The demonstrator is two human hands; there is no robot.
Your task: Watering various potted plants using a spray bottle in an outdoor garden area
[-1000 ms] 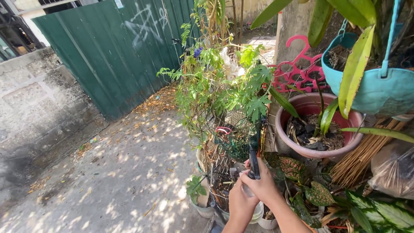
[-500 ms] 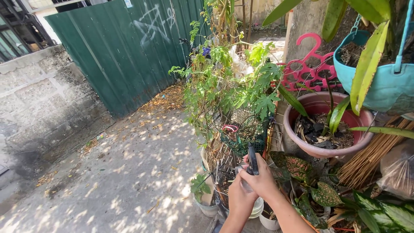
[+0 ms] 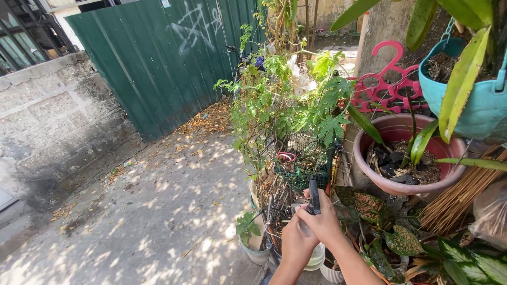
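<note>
Single head-worn view, angled down and forward, close above both hands (image 3: pixel 311 229) at 6 o'clock; corrugated green metal fence (image 3: pixel 158 58) stands far off at 11 o'clock.

sprayer (image 3: pixel 314 196): black nozzle head, upright, pointing up toward the vine leaves
bottle (image 3: pixel 311 248): clear plastic, mostly hidden behind both hands, low beside small white pots
state: gripped, held upright

Gate (image 3: pixel 158 58) far left — climbing plant (image 3: pixel 285 105) centre, pot (image 3: pixel 409 158) right.
</note>
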